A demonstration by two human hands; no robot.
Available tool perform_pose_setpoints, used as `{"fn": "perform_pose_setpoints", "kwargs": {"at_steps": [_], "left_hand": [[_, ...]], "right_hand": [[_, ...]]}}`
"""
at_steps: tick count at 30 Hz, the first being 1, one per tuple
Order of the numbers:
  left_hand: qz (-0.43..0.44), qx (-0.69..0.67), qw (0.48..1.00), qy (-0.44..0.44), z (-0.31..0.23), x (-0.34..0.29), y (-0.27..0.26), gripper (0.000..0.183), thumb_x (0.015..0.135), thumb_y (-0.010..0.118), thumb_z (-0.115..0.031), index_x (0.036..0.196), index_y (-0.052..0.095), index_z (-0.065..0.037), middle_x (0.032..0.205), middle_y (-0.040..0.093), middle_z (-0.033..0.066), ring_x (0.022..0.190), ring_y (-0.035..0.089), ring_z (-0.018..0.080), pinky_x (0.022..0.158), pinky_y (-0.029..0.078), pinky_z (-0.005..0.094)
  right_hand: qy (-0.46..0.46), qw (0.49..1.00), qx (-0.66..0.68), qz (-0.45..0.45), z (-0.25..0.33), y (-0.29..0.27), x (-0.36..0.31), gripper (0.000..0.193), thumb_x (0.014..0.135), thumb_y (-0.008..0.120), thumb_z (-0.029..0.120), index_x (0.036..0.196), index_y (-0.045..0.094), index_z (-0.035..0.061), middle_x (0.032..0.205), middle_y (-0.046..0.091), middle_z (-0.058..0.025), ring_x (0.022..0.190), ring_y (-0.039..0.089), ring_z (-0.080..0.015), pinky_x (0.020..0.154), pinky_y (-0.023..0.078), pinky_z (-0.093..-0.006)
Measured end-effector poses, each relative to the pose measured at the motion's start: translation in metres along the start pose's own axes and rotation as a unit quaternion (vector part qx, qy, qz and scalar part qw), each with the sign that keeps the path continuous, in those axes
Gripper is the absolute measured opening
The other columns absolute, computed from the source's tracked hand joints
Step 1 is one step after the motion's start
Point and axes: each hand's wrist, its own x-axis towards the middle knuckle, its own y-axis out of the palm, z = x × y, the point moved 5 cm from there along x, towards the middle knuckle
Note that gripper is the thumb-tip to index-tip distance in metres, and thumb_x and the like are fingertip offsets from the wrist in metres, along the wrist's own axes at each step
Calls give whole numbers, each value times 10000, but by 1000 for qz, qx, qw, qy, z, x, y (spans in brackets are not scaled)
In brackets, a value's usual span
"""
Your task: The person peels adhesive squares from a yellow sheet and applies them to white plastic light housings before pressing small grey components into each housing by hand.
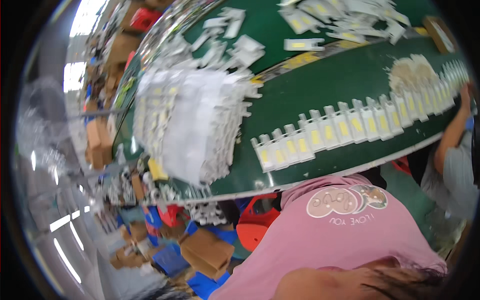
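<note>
Neither of my hands shows; only my pink shirt (350,225) fills the lower part of the view. Before me on the green table (310,90) lies a long row of flat white plastic pieces (342,127), each with a yellow patch. They overlap side by side in a curve toward the far right. To the left stands a big stacked block of similar white pieces (187,125), partly covered by a white sheet. A co-worker's bare arm (452,130) with a grey sleeve reaches to the row's right end.
Loose white pieces (345,17) lie heaped beyond the yellow-and-black strip (305,59). A beige, fluffy-looking pile (412,72) sits behind the row; a cardboard box (439,34) stands at the far right. Below the table edge are a red stool (256,225) and a carton (206,252).
</note>
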Motion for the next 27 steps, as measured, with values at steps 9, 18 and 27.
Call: {"fn": "perform_pose_setpoints", "kwargs": {"at_steps": [9,18,27], "left_hand": [[186,-184,938,228,-54,103,205,374,950,547,-298,737,612,2,574,546,53,484,501,129,453,403,278],[87,-252,929,256,-42,75,170,370,952,546,-299,742,604,1,571,535,50,478,486,129,446,396,284],[-3,-355,895,271,-45,33,146,285,944,501,-199,758,576,3,573,499,42,477,471,122,451,384,262]], "right_hand": [[255,836,435,-215,85,-7,-72,164,762,562,203,846,606,69,805,572,-136,786,590,-313,651,477,-440],[-28,800,441,-405,186,-331,-94,218,936,552,210,834,612,27,654,615,-50,577,613,-125,544,468,-277],[-132,610,398,-672,142,-524,-210,256,923,578,225,1065,598,13,866,659,-60,673,644,-100,555,507,-218]]}}
